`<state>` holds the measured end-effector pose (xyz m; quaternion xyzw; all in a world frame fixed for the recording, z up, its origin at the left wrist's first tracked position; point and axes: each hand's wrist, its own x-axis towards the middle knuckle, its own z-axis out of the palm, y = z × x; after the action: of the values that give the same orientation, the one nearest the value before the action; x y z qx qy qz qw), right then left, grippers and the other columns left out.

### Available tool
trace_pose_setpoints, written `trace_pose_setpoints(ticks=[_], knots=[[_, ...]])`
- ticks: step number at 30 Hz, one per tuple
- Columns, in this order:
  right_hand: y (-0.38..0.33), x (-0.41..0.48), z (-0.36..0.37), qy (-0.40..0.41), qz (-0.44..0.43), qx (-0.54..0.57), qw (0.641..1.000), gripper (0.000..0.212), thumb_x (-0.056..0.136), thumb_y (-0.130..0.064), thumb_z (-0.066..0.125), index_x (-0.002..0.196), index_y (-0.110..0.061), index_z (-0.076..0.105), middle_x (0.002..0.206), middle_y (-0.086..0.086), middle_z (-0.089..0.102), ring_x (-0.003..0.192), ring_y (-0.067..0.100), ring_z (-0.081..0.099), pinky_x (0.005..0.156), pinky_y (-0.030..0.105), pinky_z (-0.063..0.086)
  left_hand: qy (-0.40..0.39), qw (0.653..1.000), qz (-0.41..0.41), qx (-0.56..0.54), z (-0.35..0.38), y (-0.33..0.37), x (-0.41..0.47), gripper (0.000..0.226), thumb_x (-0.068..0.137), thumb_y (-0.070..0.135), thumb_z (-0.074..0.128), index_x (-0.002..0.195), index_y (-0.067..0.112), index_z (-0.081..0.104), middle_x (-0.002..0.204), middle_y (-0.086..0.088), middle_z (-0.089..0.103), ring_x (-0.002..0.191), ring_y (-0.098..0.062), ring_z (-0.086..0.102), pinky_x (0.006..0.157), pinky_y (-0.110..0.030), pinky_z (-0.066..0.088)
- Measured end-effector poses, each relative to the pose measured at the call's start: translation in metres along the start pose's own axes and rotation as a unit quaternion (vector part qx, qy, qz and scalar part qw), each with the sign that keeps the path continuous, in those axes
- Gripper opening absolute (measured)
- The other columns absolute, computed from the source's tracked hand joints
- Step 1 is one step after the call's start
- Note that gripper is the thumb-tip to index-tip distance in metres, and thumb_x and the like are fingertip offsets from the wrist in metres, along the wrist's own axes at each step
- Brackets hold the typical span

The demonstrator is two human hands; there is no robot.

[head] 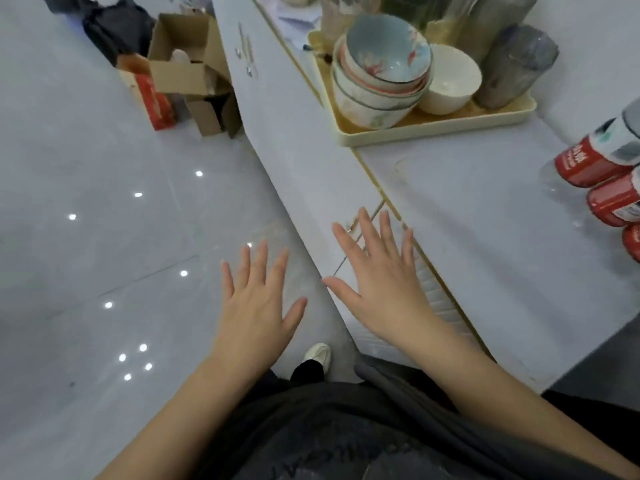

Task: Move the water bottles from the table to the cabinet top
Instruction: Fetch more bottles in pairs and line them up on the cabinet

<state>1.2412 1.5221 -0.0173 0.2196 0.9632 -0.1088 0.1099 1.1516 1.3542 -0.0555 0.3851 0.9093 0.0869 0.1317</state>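
Observation:
Three water bottles with red labels (588,164) stand at the right edge of the white cabinet top (485,220), partly cut off by the frame. My left hand (256,303) is held flat over the floor with fingers spread, holding nothing. Fingers spread as well, my right hand (377,282) hovers over the cabinet's front face and edge, empty. Both hands are well left of the bottles. No table is in view.
A cream tray (433,128) on the cabinet top holds stacked bowls (381,74), a white bowl (450,77) and grey glasses (512,64). Cardboard boxes (187,71) and a red carton (152,98) sit on the glossy floor against the cabinet. My shoe (317,353) is by the cabinet base.

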Motion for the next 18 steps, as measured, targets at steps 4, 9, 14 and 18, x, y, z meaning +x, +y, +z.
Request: trace_pose_setpoints(ticks=[4, 9, 14, 18], knots=[[-0.044, 0.019, 0.014, -0.074, -0.060, -0.045, 0.994, 0.078, 0.094, -0.066, 0.031, 0.154, -0.036, -0.008, 0.162, 0.006, -0.022, 0.146, 0.032, -0.028, 0.113, 0.057, -0.018, -0.031, 0.995, -0.096, -0.006, 0.003, -0.040, -0.025, 0.074, 0.086, 0.056, 0.031, 0.143, 0.010, 0.042, 0.151, -0.020, 0.037, 0.139, -0.044, 0.032, 0.108, -0.066, 0.023], [-0.111, 0.046, 0.031, -0.125, -0.120, -0.085, 0.981, 0.077, 0.093, -0.067, 0.029, 0.154, -0.037, -0.008, 0.162, 0.005, -0.021, 0.146, 0.033, -0.027, 0.111, 0.063, -0.017, -0.061, 0.977, -0.201, -0.042, 0.004, -0.098, -0.057, 0.075, 0.093, 0.054, 0.046, 0.153, 0.016, 0.022, 0.161, -0.014, 0.013, 0.148, -0.038, 0.009, 0.114, -0.063, 0.009], [-0.181, 0.070, 0.047, -0.165, -0.157, -0.106, 0.968, 0.075, 0.094, -0.066, 0.029, 0.154, -0.039, -0.008, 0.163, 0.004, -0.020, 0.147, 0.034, -0.025, 0.112, 0.065, -0.016, -0.069, 0.958, -0.271, -0.071, -0.002, -0.161, -0.080, 0.078, 0.096, 0.057, 0.035, 0.155, 0.021, 0.001, 0.163, -0.009, 0.000, 0.149, -0.033, -0.003, 0.116, -0.059, 0.001], [-0.234, 0.084, 0.058, -0.187, -0.185, -0.136, 0.955, 0.073, 0.095, -0.066, 0.028, 0.155, -0.037, -0.004, 0.164, 0.005, -0.014, 0.148, 0.034, -0.020, 0.112, 0.067, -0.011, -0.098, 0.940, -0.314, -0.086, -0.011, -0.203, -0.096, 0.078, 0.096, 0.058, 0.032, 0.154, 0.022, -0.007, 0.163, -0.006, 0.002, 0.150, -0.030, -0.003, 0.116, -0.058, -0.002]])
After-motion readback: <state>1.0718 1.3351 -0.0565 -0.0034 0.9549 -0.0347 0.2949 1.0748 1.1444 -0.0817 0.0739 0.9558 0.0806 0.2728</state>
